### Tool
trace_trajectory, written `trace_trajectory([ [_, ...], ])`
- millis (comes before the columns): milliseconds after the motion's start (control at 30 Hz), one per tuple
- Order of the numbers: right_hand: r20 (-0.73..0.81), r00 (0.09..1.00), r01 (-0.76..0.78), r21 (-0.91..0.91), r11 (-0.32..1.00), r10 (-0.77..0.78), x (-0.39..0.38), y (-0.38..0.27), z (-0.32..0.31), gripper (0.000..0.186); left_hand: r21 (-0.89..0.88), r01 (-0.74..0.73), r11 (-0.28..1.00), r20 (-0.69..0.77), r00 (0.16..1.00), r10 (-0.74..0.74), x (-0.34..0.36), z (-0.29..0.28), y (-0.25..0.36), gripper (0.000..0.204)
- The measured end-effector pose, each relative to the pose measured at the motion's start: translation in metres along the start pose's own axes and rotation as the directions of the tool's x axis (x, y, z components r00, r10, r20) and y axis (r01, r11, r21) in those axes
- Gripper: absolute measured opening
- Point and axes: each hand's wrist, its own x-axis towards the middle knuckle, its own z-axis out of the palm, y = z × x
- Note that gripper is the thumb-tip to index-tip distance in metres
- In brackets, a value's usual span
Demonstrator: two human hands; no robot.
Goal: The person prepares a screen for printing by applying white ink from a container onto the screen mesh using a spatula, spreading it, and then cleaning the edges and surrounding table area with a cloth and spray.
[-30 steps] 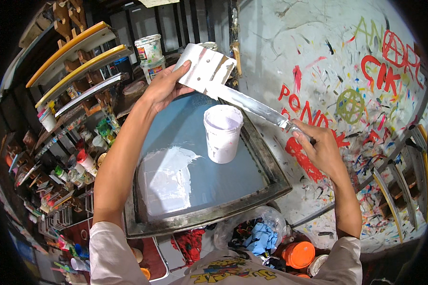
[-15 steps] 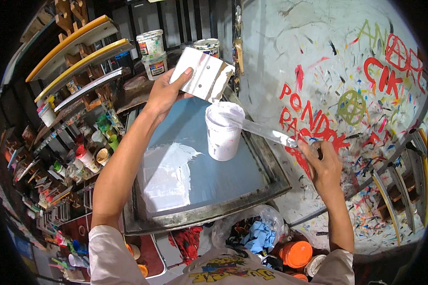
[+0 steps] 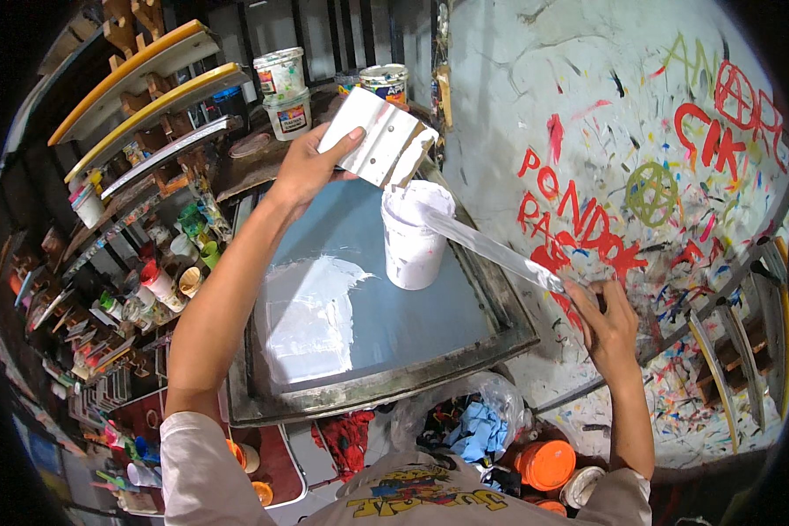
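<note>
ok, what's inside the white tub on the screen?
White tub: whitish paste shows in its mouth, with the end of the spatula there too. The tub's wall hides the bottom, so I can't tell how deep the paste goes.

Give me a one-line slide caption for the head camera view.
Left hand holds a scraper, right hand a spatula, both at a white tub on a framed blue panel.

A pale short-sleeved shirt [image 3: 513,503] bears yellow lettering [image 3: 484,500] and what looks like a multicoloured cartoon [image 3: 412,487].
</note>
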Motion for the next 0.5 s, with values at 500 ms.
trace_trajectory([
  [500, -0.064, 0.959, -0.246, 0.290, 0.925, 0.276, 0.000, -0.040, -0.027, 0.045, -0.234, -0.038, 0.971, -0.029, 0.999, 0.032, -0.005, -0.012, 0.019, 0.042],
])
